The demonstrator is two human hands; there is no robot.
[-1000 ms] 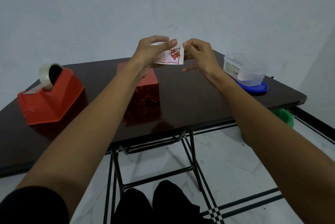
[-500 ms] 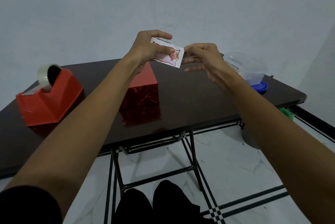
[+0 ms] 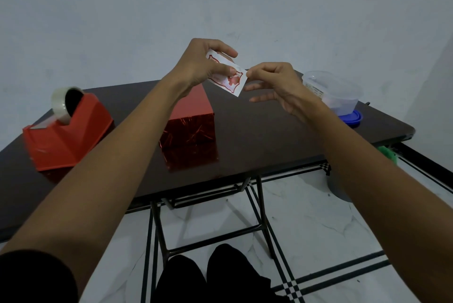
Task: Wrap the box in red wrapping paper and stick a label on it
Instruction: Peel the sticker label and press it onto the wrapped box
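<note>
A box wrapped in shiny red paper (image 3: 191,121) stands on the dark table (image 3: 269,136), partly hidden behind my left forearm. Above it, in the air, I hold a small white label with a red print (image 3: 229,79). My left hand (image 3: 201,65) grips the label's left part between thumb and fingers. My right hand (image 3: 277,84) pinches the label's right corner with thumb and forefinger, its other fingers spread.
A red tape dispenser (image 3: 66,136) with a roll of clear tape (image 3: 62,104) sits at the table's left. A clear plastic container (image 3: 335,94) on a blue lid (image 3: 350,119) stands at the right edge. A green object (image 3: 387,153) lies on the floor beyond.
Both hands stay raised with the label. The label has tilted so its right end points down, and my right hand has shifted its pinch to the right corner.
</note>
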